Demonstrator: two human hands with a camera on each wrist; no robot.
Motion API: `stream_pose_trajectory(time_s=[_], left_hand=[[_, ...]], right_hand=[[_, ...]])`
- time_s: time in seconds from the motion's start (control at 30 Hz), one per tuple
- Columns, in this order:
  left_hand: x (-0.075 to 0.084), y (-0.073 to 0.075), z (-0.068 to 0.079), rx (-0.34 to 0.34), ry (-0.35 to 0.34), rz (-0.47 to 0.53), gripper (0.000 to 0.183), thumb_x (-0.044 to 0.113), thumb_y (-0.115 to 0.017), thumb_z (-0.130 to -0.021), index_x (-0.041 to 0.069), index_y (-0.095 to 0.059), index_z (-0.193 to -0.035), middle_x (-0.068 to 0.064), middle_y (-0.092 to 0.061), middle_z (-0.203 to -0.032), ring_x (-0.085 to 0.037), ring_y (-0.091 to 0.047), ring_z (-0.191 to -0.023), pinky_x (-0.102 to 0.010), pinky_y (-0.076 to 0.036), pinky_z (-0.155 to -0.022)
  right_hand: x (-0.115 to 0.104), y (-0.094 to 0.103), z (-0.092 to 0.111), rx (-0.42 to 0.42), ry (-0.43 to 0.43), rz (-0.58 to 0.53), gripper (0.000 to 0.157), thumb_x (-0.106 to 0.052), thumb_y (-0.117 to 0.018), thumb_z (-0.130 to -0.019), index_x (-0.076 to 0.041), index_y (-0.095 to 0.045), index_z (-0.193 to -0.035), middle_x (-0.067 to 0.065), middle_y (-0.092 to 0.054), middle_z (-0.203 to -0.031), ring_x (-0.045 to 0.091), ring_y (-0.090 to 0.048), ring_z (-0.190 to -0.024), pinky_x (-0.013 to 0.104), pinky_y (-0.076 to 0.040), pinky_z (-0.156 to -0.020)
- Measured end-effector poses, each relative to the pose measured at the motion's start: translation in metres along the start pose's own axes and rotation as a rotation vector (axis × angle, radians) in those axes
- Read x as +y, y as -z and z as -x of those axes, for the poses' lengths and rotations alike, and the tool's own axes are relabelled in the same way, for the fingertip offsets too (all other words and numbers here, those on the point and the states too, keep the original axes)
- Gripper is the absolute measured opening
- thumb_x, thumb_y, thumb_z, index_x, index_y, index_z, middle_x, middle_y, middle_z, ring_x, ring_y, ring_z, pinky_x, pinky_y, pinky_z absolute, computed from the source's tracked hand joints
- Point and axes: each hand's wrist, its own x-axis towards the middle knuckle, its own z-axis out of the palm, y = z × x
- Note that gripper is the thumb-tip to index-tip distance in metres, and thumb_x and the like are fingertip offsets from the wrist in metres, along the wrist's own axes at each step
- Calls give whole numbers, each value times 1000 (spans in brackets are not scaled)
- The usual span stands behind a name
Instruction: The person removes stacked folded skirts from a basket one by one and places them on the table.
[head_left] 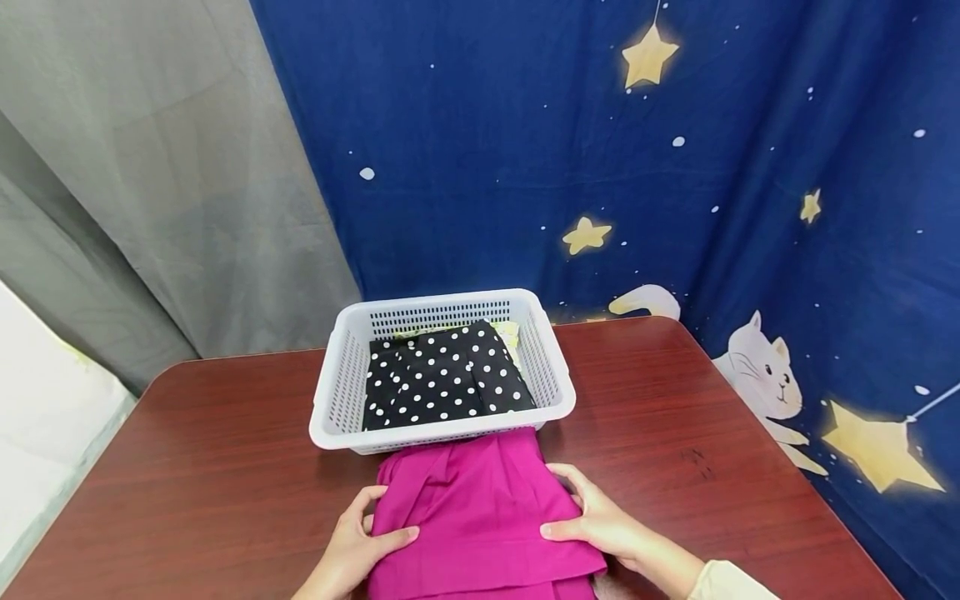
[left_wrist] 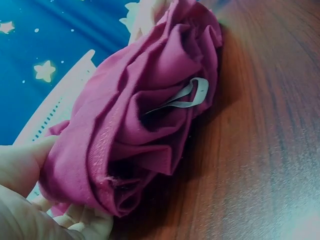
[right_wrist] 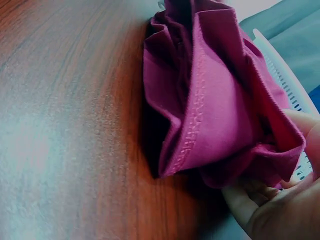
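Cloth in left grip and right grip, narrower toward basket, long axis unclear

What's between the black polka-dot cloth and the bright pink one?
The white basket's near rim. The head view shows it: the polka-dot cloth lies inside the basket, the pink cloth outside, in front.

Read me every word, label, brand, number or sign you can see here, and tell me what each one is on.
No readable text anywhere.
Faint dark marks on the reddish-brown wood-grain table: too small to read.
White fabric loop among the folded magenta cloth: no legible lettering.
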Motion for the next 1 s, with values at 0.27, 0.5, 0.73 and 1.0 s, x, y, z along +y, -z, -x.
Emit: stream_pose_trajectory(time_s=[0.27, 0.5, 0.73, 1.0], left_hand=[[9, 15, 4, -102, 50, 61, 56, 9, -69, -80, 2, -37, -125, -7, -63, -78, -21, -63, -68, -42, -54, -60], [17, 32, 7, -136, 70, -18, 51, 15, -69, -81, 1, -43, -122, -4, -58, -75, -16, -60, -69, -39, -54, -61], [27, 48, 8, -157, 44, -73, 48, 16, -68, -82, -4, -46, -119, -7, -59, -86, -18, -58, -80, -40, -53, -66], [47, 62, 6, -184, 4, -62, 42, 14, -64, -84, -5, -46, -118, -11, -60, -94, -19, -58, -88, -44, -52, -71]], right_hand=[[-9, 11, 3, -53, -43, 43, 75, -13, -70, -78, 0, -23, -136, 14, -51, -117, 22, -53, -102, 32, -43, -85], [-15, 24, 4, -89, -108, -39, 67, -8, -65, -82, 5, -25, -134, 14, -59, -96, 27, -63, -84, 41, -53, -71], [-28, 43, 2, -63, -133, 48, 55, -13, -64, -81, 6, -40, -128, 10, -63, -88, 24, -62, -81, 43, -53, -67], [-57, 61, -3, -30, -86, 102, 56, -14, -65, -83, 8, -40, -128, 16, -63, -93, 28, -61, -84, 47, -51, -74]])
